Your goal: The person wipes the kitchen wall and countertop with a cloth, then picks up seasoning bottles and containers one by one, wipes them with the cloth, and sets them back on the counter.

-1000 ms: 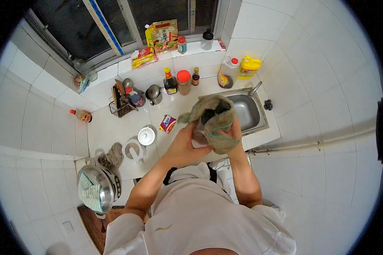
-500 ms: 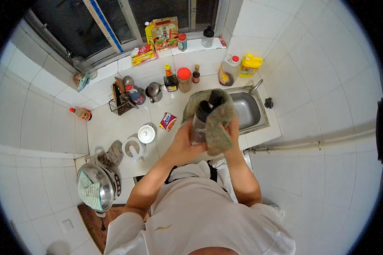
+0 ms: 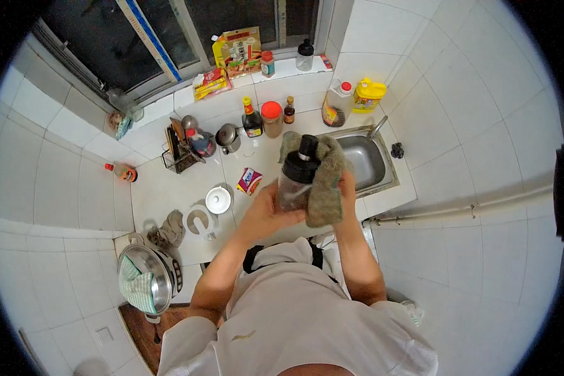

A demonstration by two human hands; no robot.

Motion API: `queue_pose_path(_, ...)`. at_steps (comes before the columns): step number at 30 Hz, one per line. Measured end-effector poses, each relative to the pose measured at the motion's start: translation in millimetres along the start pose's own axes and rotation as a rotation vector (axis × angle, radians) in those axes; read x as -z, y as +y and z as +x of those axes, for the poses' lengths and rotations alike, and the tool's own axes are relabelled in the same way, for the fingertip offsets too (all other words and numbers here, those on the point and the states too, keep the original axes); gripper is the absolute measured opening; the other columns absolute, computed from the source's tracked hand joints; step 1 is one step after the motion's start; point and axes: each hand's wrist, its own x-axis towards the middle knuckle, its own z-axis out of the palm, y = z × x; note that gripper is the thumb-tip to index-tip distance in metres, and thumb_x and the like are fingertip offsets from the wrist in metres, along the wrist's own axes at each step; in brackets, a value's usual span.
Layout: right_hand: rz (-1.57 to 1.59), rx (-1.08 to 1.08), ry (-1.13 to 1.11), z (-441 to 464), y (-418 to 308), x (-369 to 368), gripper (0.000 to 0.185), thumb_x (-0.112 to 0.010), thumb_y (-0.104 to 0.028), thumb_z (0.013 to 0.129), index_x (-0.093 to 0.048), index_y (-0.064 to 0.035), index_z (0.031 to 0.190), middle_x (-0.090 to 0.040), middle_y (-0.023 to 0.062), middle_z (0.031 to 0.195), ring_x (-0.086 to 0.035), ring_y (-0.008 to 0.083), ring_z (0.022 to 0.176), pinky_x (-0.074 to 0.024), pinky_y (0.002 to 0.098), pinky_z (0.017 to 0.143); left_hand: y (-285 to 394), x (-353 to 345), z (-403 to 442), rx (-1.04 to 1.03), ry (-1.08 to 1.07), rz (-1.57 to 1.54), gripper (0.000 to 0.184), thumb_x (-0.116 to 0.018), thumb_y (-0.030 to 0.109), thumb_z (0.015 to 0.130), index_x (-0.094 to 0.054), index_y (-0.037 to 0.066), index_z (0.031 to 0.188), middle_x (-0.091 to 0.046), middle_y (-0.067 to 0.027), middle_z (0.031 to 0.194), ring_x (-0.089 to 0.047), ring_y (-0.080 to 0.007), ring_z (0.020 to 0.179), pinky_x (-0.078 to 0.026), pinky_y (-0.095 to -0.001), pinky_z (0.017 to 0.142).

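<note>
Head view: my left hand (image 3: 268, 210) is gripping the bottle (image 3: 291, 193) low, likely leaving its black cap (image 3: 299, 168) clear. My right hand (image 3: 348, 188) is holding the cloth (image 3: 325, 195) against the bottle's side, probably for support. The bottle is sitting between both, near the sink (image 3: 393, 170).

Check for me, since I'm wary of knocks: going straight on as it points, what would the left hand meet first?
The left hand would first meet the black-lidded bottle it holds, then probably the cloth beside it; depth is hard to judge from this one view.
</note>
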Motion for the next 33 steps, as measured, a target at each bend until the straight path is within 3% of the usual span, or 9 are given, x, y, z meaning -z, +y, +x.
queue_pose_path(4, 0.525, -0.420, -0.069, 0, -23, 5, 0.038, -0.064, -0.018, 0.097, -0.057, -0.0035, 0.131, -0.065, 0.0040, 0.116, -0.062, 0.0147, 0.102, -0.0507, 0.0305, 0.089, -2, 9, -7, 0.204, -0.526, -0.508, 0.076, -0.083, 0.038, 0.076, -0.048, -0.001, 0.132, -0.065, -0.0138, 0.107, -0.066, -0.0240, 0.090, -0.052, -0.0337, 0.068)
queue_pose_path(9, 0.582, -0.549, -0.141, 1, -15, 9, 0.038, -0.058, -0.020, 0.100, -0.055, -0.0027, 0.134, -0.063, 0.0047, 0.120, -0.060, 0.0159, 0.107, -0.0494, 0.0309, 0.092, -7, -11, -5, 0.224, -0.617, -0.795, 0.080, -0.083, 0.043, 0.075, -0.048, -0.002, 0.131, -0.065, -0.0133, 0.101, -0.065, -0.0242, 0.085, -0.050, -0.0328, 0.063)
queue_pose_path(15, 0.523, -0.334, 0.060, -14, 27, 6, 0.038, -0.051, -0.022, 0.104, -0.053, -0.0017, 0.136, -0.060, 0.0059, 0.123, -0.058, 0.0176, 0.111, -0.0475, 0.0321, 0.096, 13, -11, -2, 0.141, -0.015, -0.147, 0.069, -0.087, 0.026, 0.074, -0.050, -0.002, 0.126, -0.067, -0.0148, 0.101, -0.065, -0.0247, 0.081, -0.052, -0.0380, 0.066)
queue_pose_path(18, 0.209, -0.087, 0.102, -15, 16, -11, 0.037, -0.050, -0.024, 0.103, -0.051, 0.0002, 0.132, -0.059, 0.0092, 0.124, -0.057, 0.0196, 0.110, -0.0469, 0.0347, 0.096, 12, -14, 8, -0.223, 0.146, 0.617, 0.067, -0.084, 0.018, 0.073, -0.048, -0.003, 0.126, -0.066, -0.0191, 0.102, -0.066, -0.0294, 0.082, -0.053, -0.0405, 0.072)
queue_pose_path(20, -0.198, 0.065, 0.062, -15, 16, -12, 0.043, -0.050, -0.028, 0.103, -0.047, 0.0014, 0.135, -0.057, 0.0107, 0.125, -0.058, 0.0194, 0.108, -0.0497, 0.0333, 0.092, -2, -19, 8, -0.295, 0.298, 0.804, 0.072, -0.084, 0.016, 0.071, -0.046, -0.003, 0.129, -0.065, -0.0211, 0.103, -0.067, -0.0330, 0.087, -0.054, -0.0409, 0.075)
queue_pose_path(24, -0.259, 0.237, -0.079, -12, 5, -18, 0.040, -0.055, -0.019, 0.101, -0.047, 0.0009, 0.135, -0.058, 0.0095, 0.125, -0.056, 0.0152, 0.109, -0.0478, 0.0316, 0.092, -1, -23, 0, -0.267, 0.364, 0.894, 0.079, -0.084, 0.015, 0.069, -0.041, -0.002, 0.134, -0.061, -0.0236, 0.108, -0.065, -0.0378, 0.096, -0.054, -0.0405, 0.082)
queue_pose_path(27, -0.110, 0.049, -0.039, -15, 8, -6, 0.038, -0.059, -0.016, 0.098, -0.050, -0.0012, 0.132, -0.059, 0.0085, 0.125, -0.056, 0.0147, 0.109, -0.0484, 0.0320, 0.091, 10, -24, -3, -0.297, 0.239, 0.860, 0.078, -0.082, 0.014, 0.074, -0.040, -0.001, 0.138, -0.063, -0.0199, 0.122, -0.064, -0.0343, 0.112, -0.051, -0.0395, 0.094)
queue_pose_path(29, 0.030, -0.125, 0.054, -16, 3, 2, 0.037, -0.064, -0.018, 0.097, -0.054, -0.0032, 0.128, -0.059, 0.0079, 0.125, -0.058, 0.0167, 0.109, -0.0492, 0.0329, 0.092, 6, -16, -6, -0.184, 0.058, 0.404, 0.079, -0.083, 0.025, 0.077, -0.040, 0.000, 0.138, -0.059, -0.0146, 0.123, -0.061, -0.0253, 0.113, -0.050, -0.0371, 0.092)
queue_pose_path(33, 0.381, -0.253, 0.149, -12, -4, 11, 0.052, -0.061, -0.044, 0.098, -0.052, -0.0088, 0.135, -0.060, 0.0062, 0.128, -0.061, 0.0211, 0.113, -0.0531, 0.0385, 0.096, 2, 5, -7, 0.120, -0.193, -0.250, 0.084, -0.076, 0.052, 0.084, -0.039, 0.002, 0.140, -0.055, -0.0067, 0.125, -0.054, -0.0149, 0.116, -0.048, -0.0333, 0.092)
